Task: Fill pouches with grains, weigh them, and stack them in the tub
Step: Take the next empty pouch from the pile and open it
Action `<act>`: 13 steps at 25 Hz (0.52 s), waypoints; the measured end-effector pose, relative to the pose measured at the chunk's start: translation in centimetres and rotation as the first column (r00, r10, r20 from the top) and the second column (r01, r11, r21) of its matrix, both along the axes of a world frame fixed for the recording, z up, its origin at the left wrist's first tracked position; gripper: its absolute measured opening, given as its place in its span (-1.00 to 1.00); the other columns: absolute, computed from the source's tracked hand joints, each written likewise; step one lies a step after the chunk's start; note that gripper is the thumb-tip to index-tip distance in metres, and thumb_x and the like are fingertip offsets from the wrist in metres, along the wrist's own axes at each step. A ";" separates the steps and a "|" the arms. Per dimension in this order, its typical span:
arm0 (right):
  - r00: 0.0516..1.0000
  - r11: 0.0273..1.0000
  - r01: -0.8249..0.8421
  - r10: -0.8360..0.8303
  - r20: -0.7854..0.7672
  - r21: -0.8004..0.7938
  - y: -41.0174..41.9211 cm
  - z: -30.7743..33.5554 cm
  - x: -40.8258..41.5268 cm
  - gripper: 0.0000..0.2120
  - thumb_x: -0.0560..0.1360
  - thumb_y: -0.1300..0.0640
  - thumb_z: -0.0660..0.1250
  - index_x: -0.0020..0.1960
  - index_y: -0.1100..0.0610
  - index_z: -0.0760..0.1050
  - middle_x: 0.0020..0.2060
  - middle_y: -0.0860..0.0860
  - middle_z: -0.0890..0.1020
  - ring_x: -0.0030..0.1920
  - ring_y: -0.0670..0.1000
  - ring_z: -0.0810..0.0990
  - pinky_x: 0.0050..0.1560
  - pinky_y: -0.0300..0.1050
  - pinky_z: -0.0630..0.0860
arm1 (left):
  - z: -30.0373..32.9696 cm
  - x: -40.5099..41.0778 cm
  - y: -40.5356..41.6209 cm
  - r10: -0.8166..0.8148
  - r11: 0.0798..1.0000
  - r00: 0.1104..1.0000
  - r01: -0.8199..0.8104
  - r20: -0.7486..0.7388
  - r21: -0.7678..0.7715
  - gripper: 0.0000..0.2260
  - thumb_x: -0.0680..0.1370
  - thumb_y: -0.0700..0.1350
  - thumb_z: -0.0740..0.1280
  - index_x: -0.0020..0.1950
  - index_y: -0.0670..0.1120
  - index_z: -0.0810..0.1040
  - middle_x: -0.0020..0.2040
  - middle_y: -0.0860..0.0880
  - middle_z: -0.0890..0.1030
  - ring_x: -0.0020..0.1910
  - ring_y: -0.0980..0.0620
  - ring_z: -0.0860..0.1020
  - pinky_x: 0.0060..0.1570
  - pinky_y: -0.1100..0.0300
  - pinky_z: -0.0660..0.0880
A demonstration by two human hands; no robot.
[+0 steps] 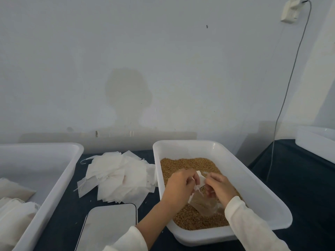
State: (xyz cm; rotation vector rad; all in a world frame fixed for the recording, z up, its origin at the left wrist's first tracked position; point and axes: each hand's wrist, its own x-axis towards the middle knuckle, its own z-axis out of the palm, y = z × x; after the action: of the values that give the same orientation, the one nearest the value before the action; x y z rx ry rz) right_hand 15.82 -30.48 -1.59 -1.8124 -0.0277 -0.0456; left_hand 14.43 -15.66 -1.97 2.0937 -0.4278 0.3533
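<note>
- Pouch, small translucent white mesh (201,201), part-filled, held over brown grains (188,165) in white plastic tub (253,187).
- Left hand (178,183) and right hand (218,185) pinch its mouth.
- Risk: grip slips, contents spill back, weight falls short.

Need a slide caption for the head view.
Both hands hold a pouch over the grain tub.

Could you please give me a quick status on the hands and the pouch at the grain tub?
Left hand and right hand both pinching pouch at its top. Pouch over grains in tub. Nothing in the way.
</note>
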 end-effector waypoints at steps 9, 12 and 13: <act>0.981 0.979 0.065 -0.028 -0.191 0.193 -0.2 0.2 0.0 -0.78 0.53 0.30 0.25 -0.28 0.25 0.50 -0.50 0.07 0.51 -0.48 0.03 0.47 -0.39 -0.12 0.50 | -0.8 -0.1 -0.7 -0.049 0.961 0.955 -0.035 0.291 0.276 -0.87 0.50 -0.06 0.37 -0.13 -0.11 0.54 0.15 0.07 0.39 0.14 0.14 0.35 0.11 0.26 0.41; 0.984 0.989 0.077 -0.054 -0.170 0.130 -0.7 0.3 0.4 -0.74 0.55 0.25 0.21 -0.29 0.23 0.50 -0.46 0.08 0.54 -0.42 0.06 0.49 -0.35 -0.13 0.48 | -0.2 -0.4 -0.5 -0.123 0.960 0.932 0.024 0.342 0.280 -0.91 0.47 -0.17 0.35 -0.21 -0.12 0.47 -0.06 0.06 0.49 -0.06 0.15 0.34 -0.09 0.39 0.29; 0.988 0.997 0.078 -0.080 -0.129 -0.019 -1.4 0.3 0.8 -0.73 0.57 0.23 0.20 -0.29 0.20 0.49 -0.44 0.07 0.55 -0.40 0.05 0.49 -0.31 -0.11 0.46 | 0.0 -0.5 -0.5 -0.125 0.960 0.934 0.029 0.334 0.280 -0.91 0.48 -0.19 0.32 -0.21 -0.11 0.44 -0.16 0.07 0.48 -0.13 0.15 0.33 -0.14 0.39 0.26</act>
State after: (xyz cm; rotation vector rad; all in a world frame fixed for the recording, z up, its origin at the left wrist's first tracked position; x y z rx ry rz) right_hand 16.63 -31.84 -1.33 -1.8262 0.1360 0.0161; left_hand 13.96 -16.15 -2.00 2.2747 -0.8072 0.6564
